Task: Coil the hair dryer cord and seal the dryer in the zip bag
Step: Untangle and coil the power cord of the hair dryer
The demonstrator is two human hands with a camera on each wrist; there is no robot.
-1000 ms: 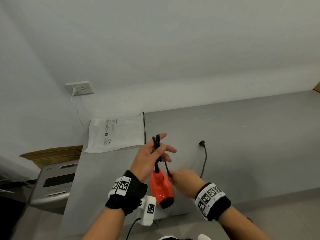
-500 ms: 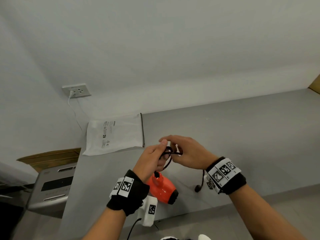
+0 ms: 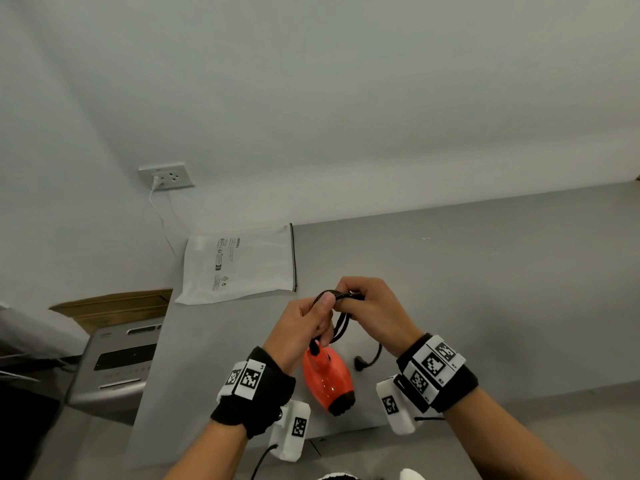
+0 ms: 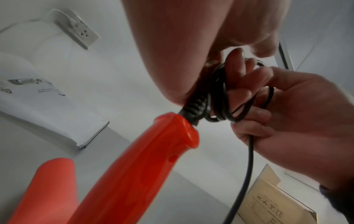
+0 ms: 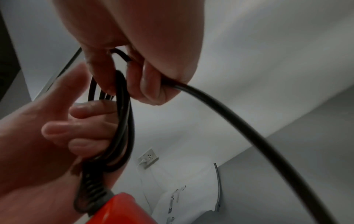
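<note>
While the black rubber-sheathed cord (image 3: 341, 320) is gathered into loops above the grey tabletop (image 3: 485, 271), the bundle is held by the left hand (image 3: 301, 327), fingers and thumb curled round the stacked turns just above the ribbed strain relief. A fresh turn is laid on by the right hand (image 3: 372, 311), its fingers closed round the free run of cord, which trails down past the wrist to the black plug (image 3: 360, 363) beside the glossy orange-red plastic hair dryer (image 3: 327, 377). Whether the plug lies on the tabletop cannot be told. The dryer is seen hanging from the cord below the left hand, nozzle down, close over the near edge of the tabletop. The frosted white zip bag with printed warnings (image 3: 239, 266) is left flat at the back left corner, well apart from both hands.

For a tidy coil, each new loop should be matched to those already held and slid under the left thumb before the right hand's hold is loosened; the last stretch and plug are best tucked in so nothing springs loose at the bag mouth.

Compared with half a second ago, the free tail is shorter, and the plug is drawn nearer the dryer. A second ago, the right hand was low beside the dryer.
</note>
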